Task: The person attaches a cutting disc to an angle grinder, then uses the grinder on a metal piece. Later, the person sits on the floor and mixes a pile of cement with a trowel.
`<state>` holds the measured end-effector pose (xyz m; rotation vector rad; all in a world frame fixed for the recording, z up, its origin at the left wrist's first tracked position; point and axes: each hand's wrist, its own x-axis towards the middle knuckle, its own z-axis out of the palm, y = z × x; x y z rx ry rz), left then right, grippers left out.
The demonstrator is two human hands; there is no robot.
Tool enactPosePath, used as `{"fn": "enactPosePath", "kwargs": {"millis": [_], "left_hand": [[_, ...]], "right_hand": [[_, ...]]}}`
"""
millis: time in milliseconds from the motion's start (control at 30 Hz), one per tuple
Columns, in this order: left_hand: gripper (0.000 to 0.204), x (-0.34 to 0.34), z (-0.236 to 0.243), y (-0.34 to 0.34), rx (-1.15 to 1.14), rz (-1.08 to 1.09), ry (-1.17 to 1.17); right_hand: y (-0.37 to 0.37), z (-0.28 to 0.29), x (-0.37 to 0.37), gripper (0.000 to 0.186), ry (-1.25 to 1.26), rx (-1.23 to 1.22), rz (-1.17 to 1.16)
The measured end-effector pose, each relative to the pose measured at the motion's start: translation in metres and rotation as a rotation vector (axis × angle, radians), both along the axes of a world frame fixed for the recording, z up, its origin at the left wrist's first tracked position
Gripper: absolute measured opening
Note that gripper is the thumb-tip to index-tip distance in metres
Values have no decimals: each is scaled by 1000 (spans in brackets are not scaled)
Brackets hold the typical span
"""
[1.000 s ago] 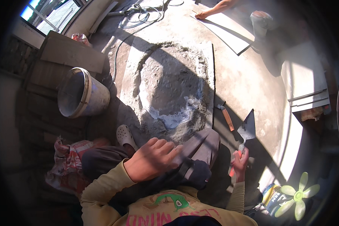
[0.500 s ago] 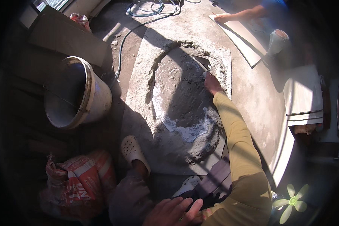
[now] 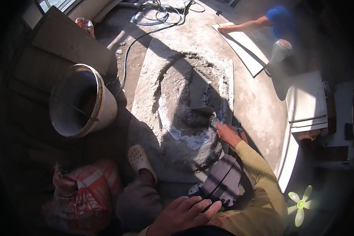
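My right hand (image 3: 227, 133) is closed round the handle of a trowel (image 3: 203, 110). The trowel's blade sits in a heap of wet grey mortar (image 3: 173, 88), toward its near right side. White dry powder and a thick crumbly rim ring the wet middle. The heap lies on a flat board (image 3: 139, 137) on the floor. Low in the picture rests my left hand (image 3: 187, 216), in front of my body, its fingers stretched out and slightly apart, holding nothing.
A white bucket (image 3: 106, 108) stands left of the board, beside a red and white cement bag (image 3: 86, 192). A hose (image 3: 129, 47) trails from the back. At the far right a person (image 3: 281, 23) in blue leans over a white panel (image 3: 244, 49); stacked tiles (image 3: 307, 98) lie nearer.
My right hand has drawn the trowel from the far right of the mortar back toward me, leaving a smoothed furrow. My left hand has shifted slightly right.
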<state>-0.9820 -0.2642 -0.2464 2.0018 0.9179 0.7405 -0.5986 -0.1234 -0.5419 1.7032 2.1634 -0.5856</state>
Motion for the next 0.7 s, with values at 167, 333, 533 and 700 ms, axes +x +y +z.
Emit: {"fn": "enactPosePath", "kwargs": {"millis": [167, 333, 533, 700], "left_hand": [[52, -11, -9, -9, -107, 56, 47], [53, -6, -18, -19, -100, 105, 142], [57, -9, -12, -15, -163, 143, 149], [54, -7, -12, -7, -76, 95, 81]], "right_hand": [[94, -12, 23, 43, -129, 158, -158], [222, -89, 50, 36, -50, 287, -283], [138, -135, 60, 29, 95, 209, -393], [36, -85, 40, 28, 198, 126, -341]]}}
